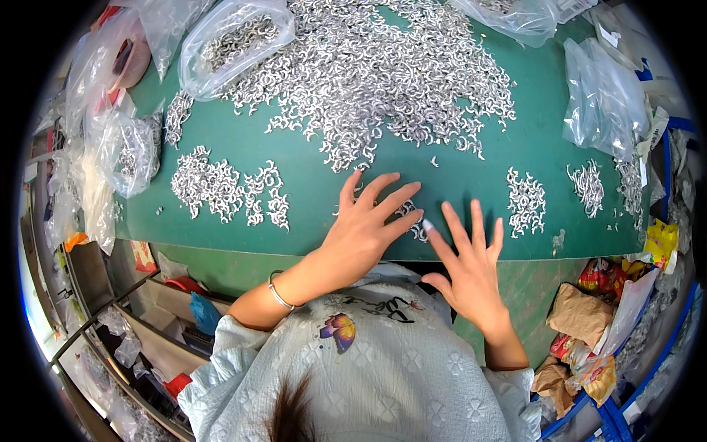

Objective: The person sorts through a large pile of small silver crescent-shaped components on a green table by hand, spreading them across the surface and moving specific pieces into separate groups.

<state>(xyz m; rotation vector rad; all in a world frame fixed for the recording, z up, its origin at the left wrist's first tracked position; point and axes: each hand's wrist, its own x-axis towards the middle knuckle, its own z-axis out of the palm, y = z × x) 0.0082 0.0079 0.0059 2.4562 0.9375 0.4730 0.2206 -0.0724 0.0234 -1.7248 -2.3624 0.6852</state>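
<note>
Small curved, crescent-shaped silvery metal pieces lie in a large pile [368, 74] across the far middle of the green table [412, 166]. Near the table's front edge, my left hand [368, 225] rests with fingers spread over a few of the pieces [416, 230], partly hiding them. Just right of it, my right hand [471, 269] has its fingers apart, the index fingertip beside those same pieces. Neither hand grips anything that I can see. A smaller heap of the pieces [206, 184] lies to the left, and another small group [526, 202] to the right.
Clear plastic bags stand at the far left, one open bag [236, 48] holding metal pieces. More clear bags [604, 99] lie at the right edge, near a narrow heap of pieces [587, 189]. Drawers [166, 324] sit below left; crumpled brown paper [579, 313] below right.
</note>
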